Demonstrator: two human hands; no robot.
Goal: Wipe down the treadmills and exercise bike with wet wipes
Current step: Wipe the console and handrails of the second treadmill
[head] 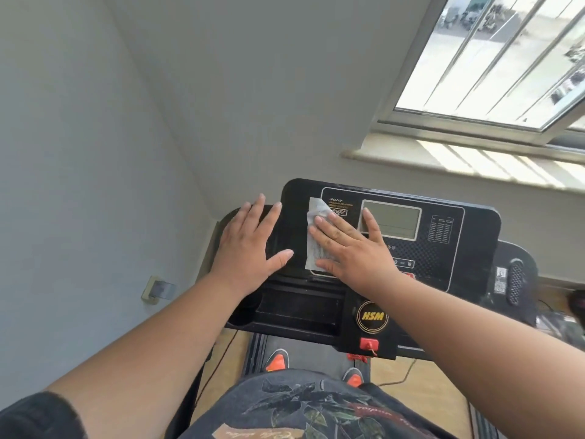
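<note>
Wet wipe flat on the treadmill console, pinned under the right hand.

The wipe lies on the left part of the console face, just left of the grey display, with its upper corner and left edge showing past the fingers. The right hand presses it with straight, spread fingers, holding nothing by curling; the left hand rests flat and empty on the console's left wing, likely as a brace. To do this step well, I would keep the palm flat so the whole wipe stays in contact, sweep in overlapping passes across the display and the button area, press only lightly over the screen, and take care not to knock the red safety key below.
</note>
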